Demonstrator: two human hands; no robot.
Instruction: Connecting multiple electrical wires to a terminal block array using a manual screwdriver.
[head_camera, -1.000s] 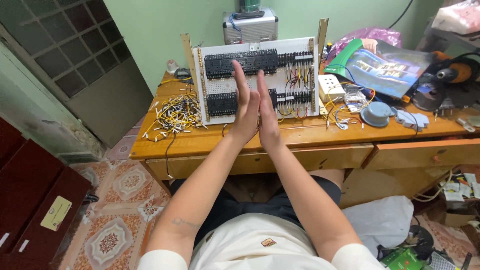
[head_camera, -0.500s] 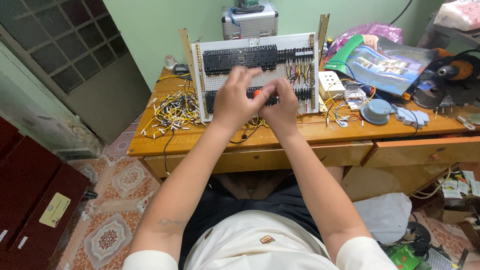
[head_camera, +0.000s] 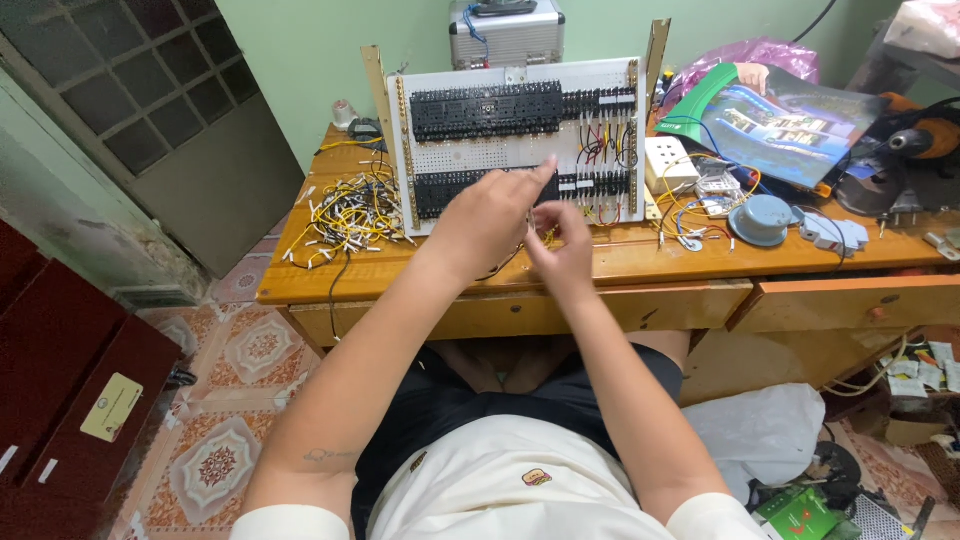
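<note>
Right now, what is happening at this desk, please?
A person sits at a wooden desk and works with both bare hands in front of a white wiring board that stands upright on it. The left hand is raised near the lower row of black terminal blocks, one finger pointing at it. The right hand is just below, seemingly pinching thin wires. A loose pile of yellow and white wires lies left of the board.

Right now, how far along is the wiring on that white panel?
Done: the right end of the white panel carries coloured wires at its terminal blocks. In hand: the left hand and right hand meet in front of the lower row, apparently around a thin wire. Left: a loose pile of wires lies on the desk, and the left blocks look bare.
</note>
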